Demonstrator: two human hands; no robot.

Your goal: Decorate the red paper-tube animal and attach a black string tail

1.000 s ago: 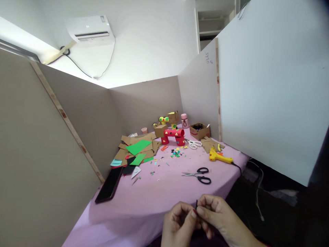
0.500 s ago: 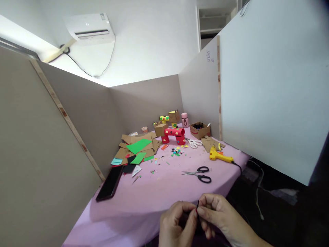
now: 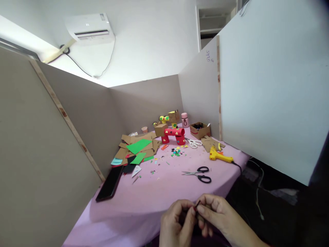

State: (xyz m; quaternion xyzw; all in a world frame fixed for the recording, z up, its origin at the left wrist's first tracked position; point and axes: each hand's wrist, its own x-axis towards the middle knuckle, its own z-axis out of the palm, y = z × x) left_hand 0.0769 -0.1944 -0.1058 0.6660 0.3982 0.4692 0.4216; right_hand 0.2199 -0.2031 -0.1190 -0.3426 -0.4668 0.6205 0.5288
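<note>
At the bottom centre of the frame your left hand (image 3: 177,223) and right hand (image 3: 218,214) meet fingertip to fingertip, both pinched narrow on a small dark scrap (image 3: 197,205) with a touch of red. It is too small to tell what the scrap is. It sits between your thumbs and forefingers, just above the near edge of the worktop (image 3: 154,195), which is covered in a lilac cloth.

Just beyond your hands, right of centre, lie black-handled scissors (image 3: 199,174), blades pointing left. Further right, a yellow glue gun (image 3: 219,156) rests near the worktop's right edge, its dark cord running off the side. White-handled scissors (image 3: 194,143) lie behind it, near a small open cardboard box (image 3: 200,130).

In the middle of the frame stands a red paper-tube model (image 3: 174,135) dotted with coloured bits, with cardboard shapes behind it and a pink bottle (image 3: 184,120) at the back. Coloured paper scraps (image 3: 177,152) are scattered in front of the model. To the left is a heap of cardboard and green paper (image 3: 137,146), and a black phone (image 3: 110,184) lies by the left partition.
</note>
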